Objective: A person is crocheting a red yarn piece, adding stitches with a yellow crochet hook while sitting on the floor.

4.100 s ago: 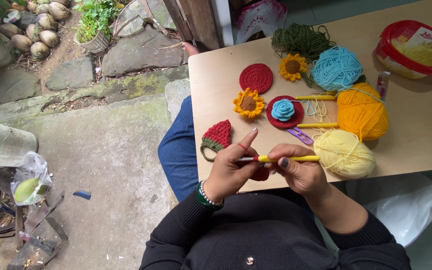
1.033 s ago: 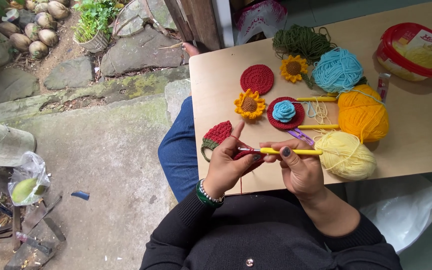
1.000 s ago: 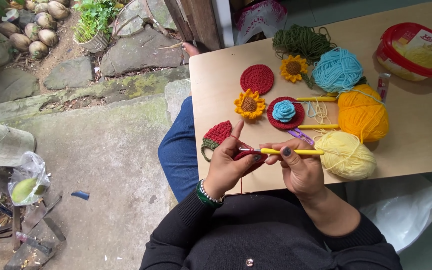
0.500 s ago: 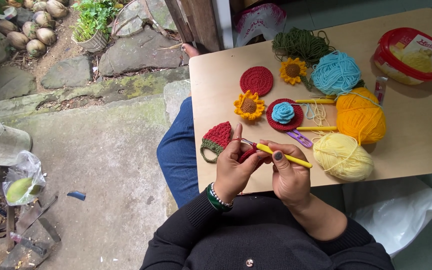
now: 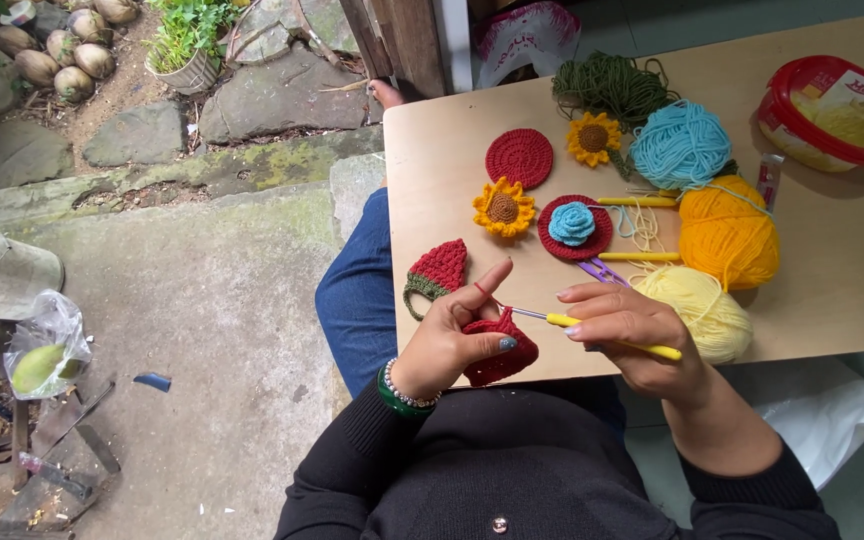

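Note:
My left hand (image 5: 452,335) pinches a small red crochet piece (image 5: 500,357) at the near edge of the wooden table (image 5: 832,270), with red yarn looped over its raised forefinger. My right hand (image 5: 632,335) grips a yellow-handled crochet hook (image 5: 592,328) whose metal tip points left into the red piece. A finished red strawberry-shaped crochet piece with a green rim (image 5: 434,276) lies just beyond my left hand.
On the table lie a red crochet disc (image 5: 519,157), two yellow crochet sunflowers (image 5: 503,207), a red disc with a blue rose (image 5: 573,226), yarn balls in pale yellow (image 5: 700,305), orange (image 5: 728,235), light blue (image 5: 680,145) and green (image 5: 607,88), and a red-lidded tub (image 5: 832,110). Left is a concrete floor.
Both hands have drawn slightly nearer my body. The hook now slants down to the right, and more of the red piece shows under my left thumb.

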